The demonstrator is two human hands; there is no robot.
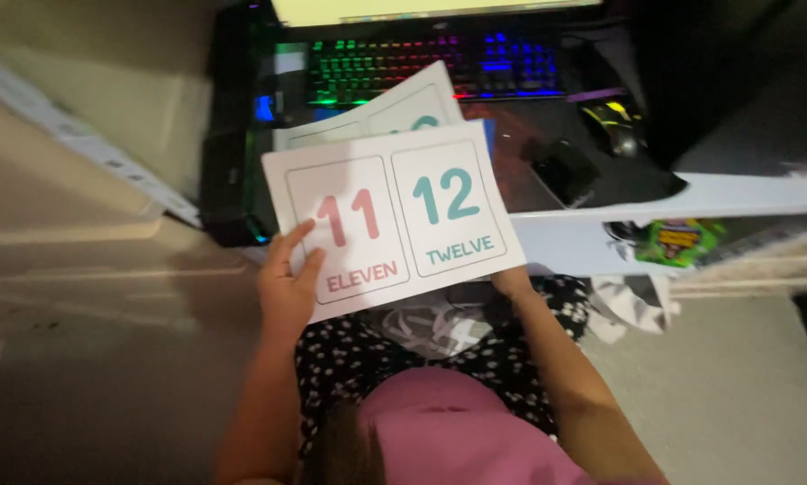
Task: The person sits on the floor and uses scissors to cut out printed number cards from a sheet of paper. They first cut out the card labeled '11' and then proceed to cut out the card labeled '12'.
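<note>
In a dim room, the left hand [287,283] pinches 2 white sheets [390,220] above a dark worktop [547,135] with a glowing keyboard [430,65]. The right hand [508,283] is hidden behind them; its grip cannot be told.

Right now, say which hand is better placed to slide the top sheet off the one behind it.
Probably the left hand: its fingers lie on the front sheet's face. The right hand is mostly hidden beneath it, near the rear sheet.

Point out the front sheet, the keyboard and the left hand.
front sheet [390,216], head view, middle of its white face.
keyboard [377,67], head view, its lit keys.
left hand [287,287], head view, back of the hand.
</note>
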